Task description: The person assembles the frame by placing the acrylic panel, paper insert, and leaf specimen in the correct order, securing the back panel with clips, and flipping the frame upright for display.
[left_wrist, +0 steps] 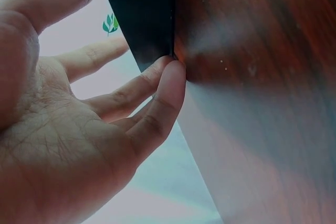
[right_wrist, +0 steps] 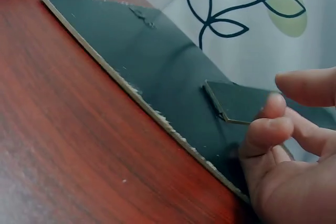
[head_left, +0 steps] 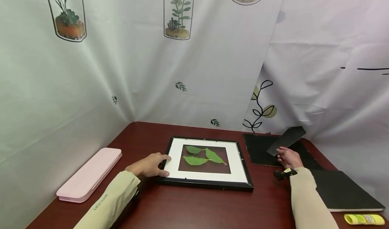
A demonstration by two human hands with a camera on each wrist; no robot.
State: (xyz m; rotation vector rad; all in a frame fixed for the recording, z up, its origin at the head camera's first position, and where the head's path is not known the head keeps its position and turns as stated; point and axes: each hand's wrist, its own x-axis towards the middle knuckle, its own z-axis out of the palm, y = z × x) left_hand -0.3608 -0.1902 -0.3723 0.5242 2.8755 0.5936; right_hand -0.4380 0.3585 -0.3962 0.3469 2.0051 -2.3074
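Observation:
Thumb and fingers of my left hand [head_left: 149,165] grip the left edge of a black picture frame [head_left: 212,184], which lies flat on the table. Inside it is a white mat [head_left: 240,171] with three green leaves [head_left: 195,161] in its window. My right hand [head_left: 290,157] hovers by the raised stand leg [head_left: 287,141] of a black frame backing board [head_left: 255,149]. In the right wrist view its fingers are loosely bent in front of the stand leg [right_wrist: 236,100], thumb apart; I cannot tell whether they touch it.
On the left lies a closed pink case [head_left: 91,173]. At right are a black flat pad [head_left: 343,190] with a white edge and a yellow glue stick [head_left: 364,219]. A printed white curtain [head_left: 206,80] surrounds the reddish-brown table [head_left: 194,207].

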